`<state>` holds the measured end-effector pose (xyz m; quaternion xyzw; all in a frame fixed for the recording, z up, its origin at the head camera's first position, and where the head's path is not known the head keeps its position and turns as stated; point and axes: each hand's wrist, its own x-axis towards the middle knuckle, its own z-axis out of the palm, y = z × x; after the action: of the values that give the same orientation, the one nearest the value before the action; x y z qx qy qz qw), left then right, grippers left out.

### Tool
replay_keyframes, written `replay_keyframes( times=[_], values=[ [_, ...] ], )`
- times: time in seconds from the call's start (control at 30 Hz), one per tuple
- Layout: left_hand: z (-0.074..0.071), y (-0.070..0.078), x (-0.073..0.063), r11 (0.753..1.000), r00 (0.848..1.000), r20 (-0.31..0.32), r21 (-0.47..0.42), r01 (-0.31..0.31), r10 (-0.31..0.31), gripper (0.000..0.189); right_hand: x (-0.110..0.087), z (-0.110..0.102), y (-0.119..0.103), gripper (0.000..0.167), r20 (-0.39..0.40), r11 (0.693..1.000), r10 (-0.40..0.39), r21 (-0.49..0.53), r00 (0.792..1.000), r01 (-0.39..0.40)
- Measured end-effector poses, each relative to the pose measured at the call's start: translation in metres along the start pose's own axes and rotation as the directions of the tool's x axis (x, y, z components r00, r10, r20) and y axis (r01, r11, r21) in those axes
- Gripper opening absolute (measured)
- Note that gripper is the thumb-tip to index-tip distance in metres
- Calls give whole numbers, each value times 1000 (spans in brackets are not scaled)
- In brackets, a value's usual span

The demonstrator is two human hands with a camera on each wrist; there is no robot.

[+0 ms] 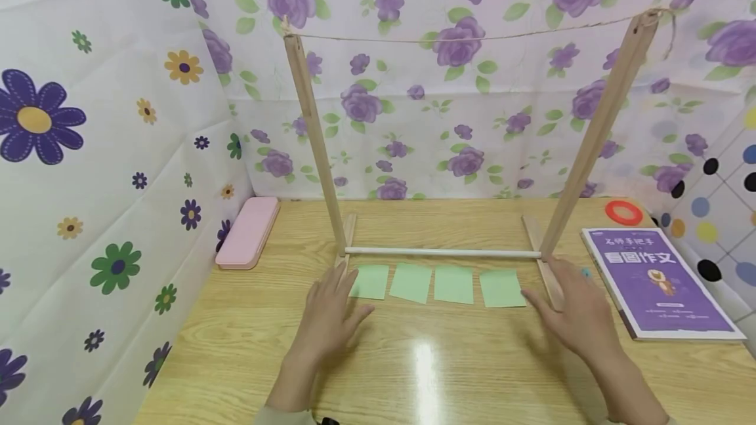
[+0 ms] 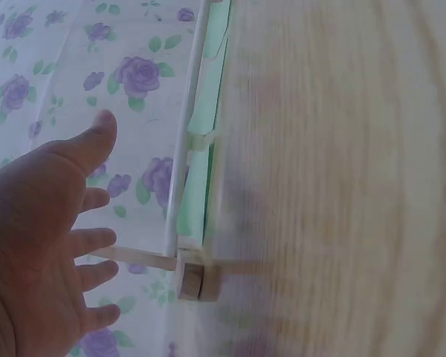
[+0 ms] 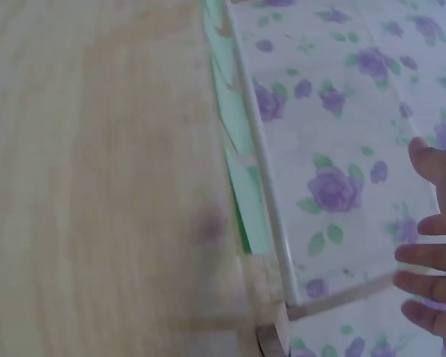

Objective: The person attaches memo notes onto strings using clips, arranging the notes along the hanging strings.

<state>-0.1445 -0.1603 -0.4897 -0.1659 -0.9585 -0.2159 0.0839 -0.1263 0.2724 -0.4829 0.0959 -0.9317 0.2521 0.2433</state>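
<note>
A wooden frame (image 1: 596,130) stands on the table, with a string (image 1: 401,40) tied between its post tops and a white rod (image 1: 443,252) low across it. Several green sticky notes (image 1: 453,284) lie in a row in front of the rod. My left hand (image 1: 327,320) is by the frame's left foot, and my right hand (image 1: 581,310) by the right foot. Both wrist views show fingers extended and spread: the left hand (image 2: 44,238) and the right hand (image 3: 438,253) hold nothing. Whether the fingertips touch the wood I cannot tell.
A pink case (image 1: 248,231) lies at the back left of the table (image 1: 413,372). To the right are a purple book (image 1: 661,281) and a red ring (image 1: 623,212). Floral cloth (image 1: 366,143) hangs behind, and patterned cloth on both sides.
</note>
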Motion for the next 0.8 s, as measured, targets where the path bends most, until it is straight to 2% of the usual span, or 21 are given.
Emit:
replay_keyframes(
  times=[0.13, 0.23, 0.37, 0.5, 0.67, 0.8],
  values=[
    [8, -7, 11, 998, 1000, -12, -57, 3, -4, 63, 4, -8, 18, 50, -128, 999, 5, 54, 992, 2],
    [17, -11, 17, 996, 1000, 0, -89, 16, -16, 60, 5, -14, 34, 44, -135, 997, 57, 61, 989, -49],
    [24, -8, 18, 993, 997, 76, -117, 28, -19, 58, 1, -18, 52, 49, -20, 986, 165, 41, 986, -164],
    [28, 2, 16, 991, 981, 194, -132, 30, -4, 56, -5, -20, 68, 60, 129, 973, 231, -27, 964, -230],
    [33, 13, 12, 994, 961, 273, -113, -8, 39, 55, -12, -19, 82, 74, 260, 966, 256, -106, 931, -236],
    [34, 17, 10, 992, 963, 265, -125, -8, 41, 54, -17, -19, 87, 77, 320, 970, 238, -120, 917, -210]
  ],
)
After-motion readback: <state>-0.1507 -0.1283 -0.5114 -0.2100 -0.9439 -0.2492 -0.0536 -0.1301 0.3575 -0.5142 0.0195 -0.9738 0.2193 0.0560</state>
